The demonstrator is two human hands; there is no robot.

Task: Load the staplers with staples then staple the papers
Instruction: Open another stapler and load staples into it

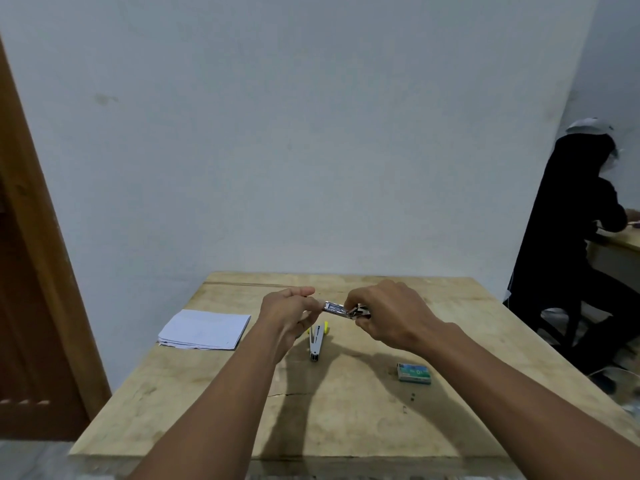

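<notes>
Both hands hold a small metal stapler (337, 309) in the air above the middle of the wooden table (346, 410). My left hand (291, 311) grips its left end between thumb and fingers. My right hand (388, 315) is closed around its right end, hiding that part. Below them a second stapler (317, 341), silver with yellow parts, lies on the table, opened out. A stack of white papers (206, 330) rests at the left of the table. A small green staple box (414, 372) sits at the right.
A few tiny dark bits (412, 397) lie near the staple box. A wooden door (31, 271) stands at the left. A person in dark clothing (568, 244) sits at another desk at the right, beside the table's far right corner.
</notes>
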